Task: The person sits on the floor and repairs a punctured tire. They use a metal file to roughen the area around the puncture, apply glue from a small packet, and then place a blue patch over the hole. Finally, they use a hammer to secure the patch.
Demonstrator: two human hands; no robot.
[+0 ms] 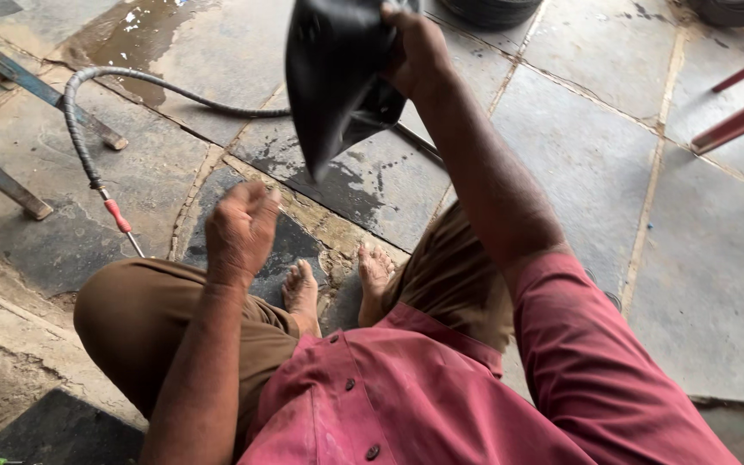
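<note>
Clutching floppy black rubber tube (333, 73), right hand (415, 47) grip closed; left hand (241, 231) loosely curled, empty

The black rubber sheet (337, 77) runs off the top edge and is motion-blurred; the right hand (415, 52) hides its far right part. 2 tyres (488, 10) at the far edge are cut off

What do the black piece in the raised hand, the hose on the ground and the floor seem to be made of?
Black piece in the right hand: probably rubber sheet, glossy and limp, folding where gripped. Hose: apparently a flexible line under coiled metal wrap, grey and ribbed, with a red sleeve near its tip. Floor: stone slabs, matt grey, wet-stained, rough joints.
</note>
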